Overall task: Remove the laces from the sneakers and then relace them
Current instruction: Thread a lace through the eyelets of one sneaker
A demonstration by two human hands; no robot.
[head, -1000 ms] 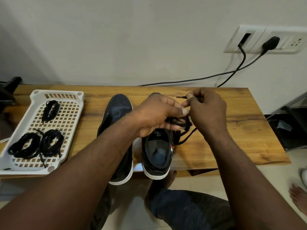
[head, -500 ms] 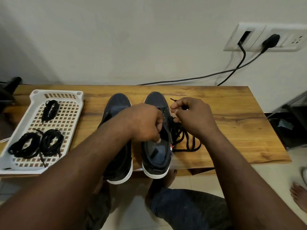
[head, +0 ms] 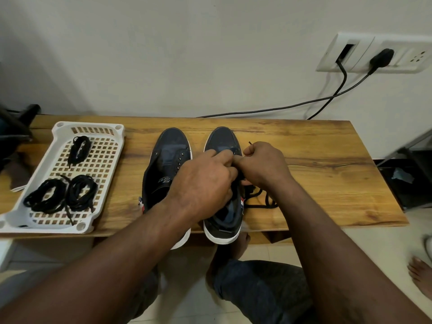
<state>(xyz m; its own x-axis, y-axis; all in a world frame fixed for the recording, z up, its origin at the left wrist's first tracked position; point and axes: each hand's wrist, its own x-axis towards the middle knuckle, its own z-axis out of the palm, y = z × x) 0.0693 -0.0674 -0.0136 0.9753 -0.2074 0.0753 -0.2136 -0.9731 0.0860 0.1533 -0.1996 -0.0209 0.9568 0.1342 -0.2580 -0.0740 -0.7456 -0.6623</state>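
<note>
**Relacing, first shoe: lace (head: 258,205) in hand at the toe-end eyelets of the right sneaker (head: 223,139); left sneaker (head: 168,155) bare of lace.**

Sneakers stand side by side at the table's (head: 327,178) near edge, heels overhanging it, toes to the wall. Left hand (head: 205,183): fingers curled down on the right sneaker's eyelet rows; what they pinch is hidden. Right hand (head: 264,164): closed round the lace, its tip (head: 250,143) poking out above the knuckles; slack lies looped on the table just right of the shoe. Next, by judgement: feed the tip through an eyelet with the flap steadied, then draw the slack through evenly. Left end: white tray (head: 91,126) with three coiled spare laces (head: 58,195). Far: wall socket (head: 374,52), two cables (head: 280,110).
</note>
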